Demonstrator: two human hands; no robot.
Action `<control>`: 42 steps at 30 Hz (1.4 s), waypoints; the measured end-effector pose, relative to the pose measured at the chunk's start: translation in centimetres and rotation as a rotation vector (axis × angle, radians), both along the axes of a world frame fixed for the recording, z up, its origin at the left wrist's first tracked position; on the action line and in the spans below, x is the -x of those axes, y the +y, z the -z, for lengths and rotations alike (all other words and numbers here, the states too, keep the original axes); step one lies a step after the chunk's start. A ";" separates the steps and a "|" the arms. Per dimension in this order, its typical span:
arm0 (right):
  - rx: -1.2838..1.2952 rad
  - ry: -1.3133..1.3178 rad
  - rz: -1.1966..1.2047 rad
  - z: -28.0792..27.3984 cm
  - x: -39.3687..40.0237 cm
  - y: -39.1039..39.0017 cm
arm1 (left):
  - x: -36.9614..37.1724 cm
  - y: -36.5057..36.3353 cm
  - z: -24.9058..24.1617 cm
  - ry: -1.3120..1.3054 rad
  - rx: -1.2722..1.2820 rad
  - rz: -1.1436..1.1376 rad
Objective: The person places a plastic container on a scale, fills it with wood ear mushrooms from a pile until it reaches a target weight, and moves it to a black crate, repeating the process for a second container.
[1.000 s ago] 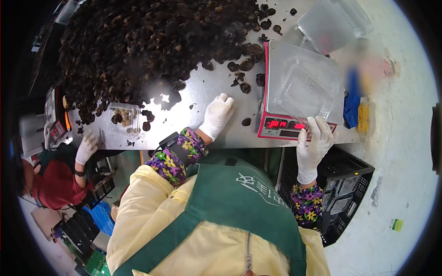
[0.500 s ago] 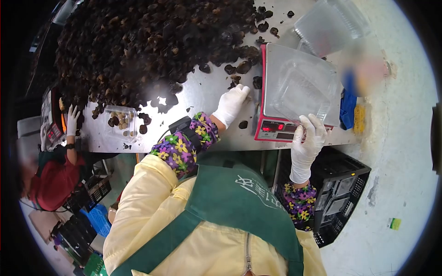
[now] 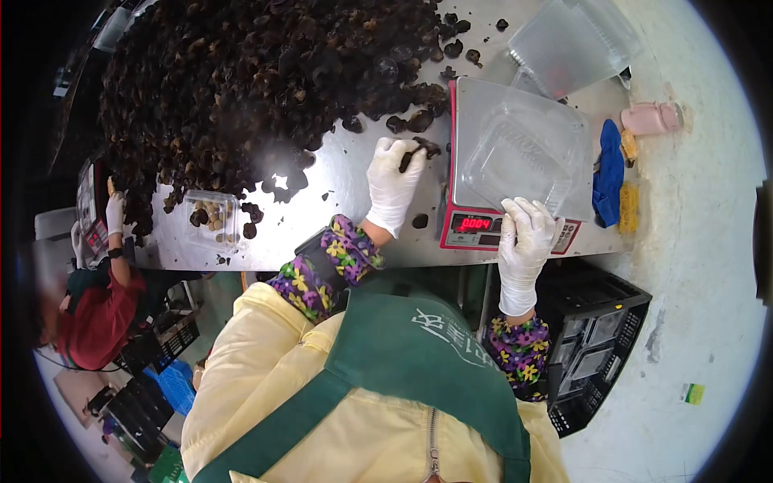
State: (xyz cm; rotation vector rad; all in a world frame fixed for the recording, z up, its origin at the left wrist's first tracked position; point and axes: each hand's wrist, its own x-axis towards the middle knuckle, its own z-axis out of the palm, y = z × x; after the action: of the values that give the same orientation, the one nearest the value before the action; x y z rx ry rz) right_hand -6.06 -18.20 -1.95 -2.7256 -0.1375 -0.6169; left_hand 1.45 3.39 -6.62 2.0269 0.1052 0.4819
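Note:
My left hand (image 3: 394,185), in a white glove, is closed on dark wood ear mushroom pieces (image 3: 412,154) above the metal table, left of the scale. A clear plastic container (image 3: 527,157) rests on the plate of the red-edged digital scale (image 3: 469,227), whose display is lit in red. My gloved right hand (image 3: 527,253) has its fingers curled at the container's near edge. Beyond my left hand spreads a large heap of wood ear mushrooms (image 3: 258,88). Several loose pieces lie between heap and scale.
More clear containers (image 3: 572,48) are at the far right, near a blue cloth (image 3: 608,173) and a pink bottle (image 3: 652,118). At left stands a container of round, pale pieces (image 3: 211,219). A co-worker (image 3: 97,314) works further left. A black crate (image 3: 600,354) stands below, right.
My left hand has drawn back slightly to the left and turned, now with dark mushroom pieces showing in it. The right hand shifted a little left. The scale's display changed from 0 to about 0.004.

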 end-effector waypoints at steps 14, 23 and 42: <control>0.034 0.015 -0.023 -1.2 0.4 -0.7 | -6.8 -2.0 -5.6 -0.256 -0.401 0.343; -0.115 -0.073 -0.283 -5.1 1.3 4.0 | -15.3 7.9 1.3 0.070 -1.116 0.097; -0.153 0.267 -0.116 4.7 -13.8 18.5 | -10.5 11.0 -0.8 -0.049 -0.918 -0.228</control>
State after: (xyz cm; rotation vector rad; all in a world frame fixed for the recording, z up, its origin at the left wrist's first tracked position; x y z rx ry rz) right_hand 7.78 0.31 -6.61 -2.5991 -0.1730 -0.2188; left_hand 12.00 14.42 -5.81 2.9132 0.0928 0.8249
